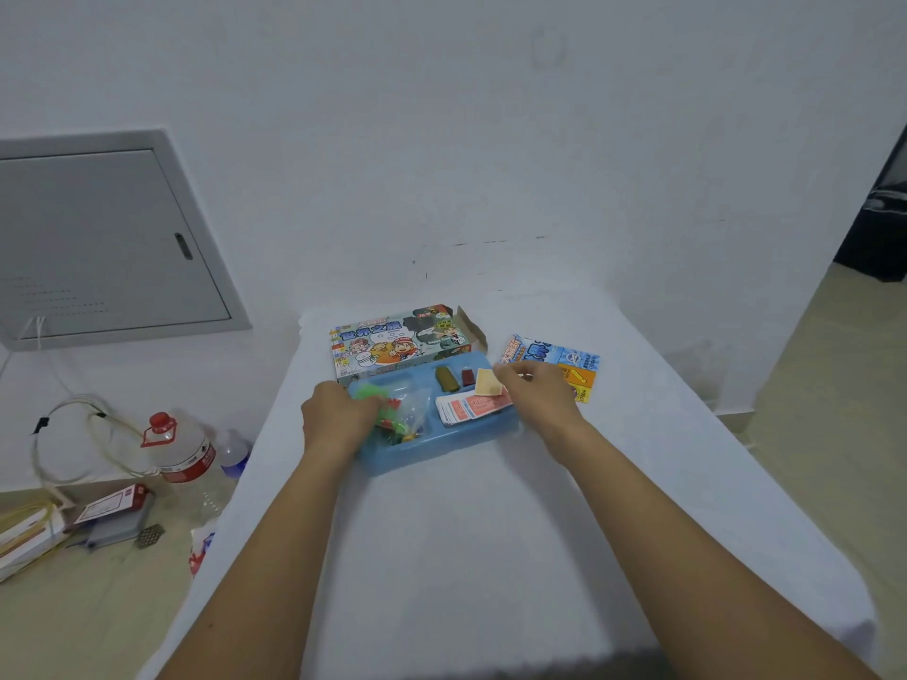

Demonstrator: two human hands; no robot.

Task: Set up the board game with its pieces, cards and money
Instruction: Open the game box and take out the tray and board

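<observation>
A blue plastic tray [441, 451] lies on the white-covered table. Its left compartment holds a clear bag of small coloured pieces [405, 414], and my left hand [338, 417] grips that bag at its left side. The right compartment holds a stack of red and white cards [468, 409]. My right hand [537, 392] pinches a pale yellow card [488, 382] above that stack. Green [446, 378] and red [467, 377] bundles lie in the tray's far slots. The colourful game box [387, 343] stands open behind the tray. A folded game board [576, 365] lies to the right, partly behind my right hand.
The table [466, 557] is narrow, and its edges drop to the floor on both sides. On the floor at the left stand a large water bottle [184, 451], a smaller bottle [235, 454], cables and packages [113, 512]. A grey wall panel [98, 238] is at the left.
</observation>
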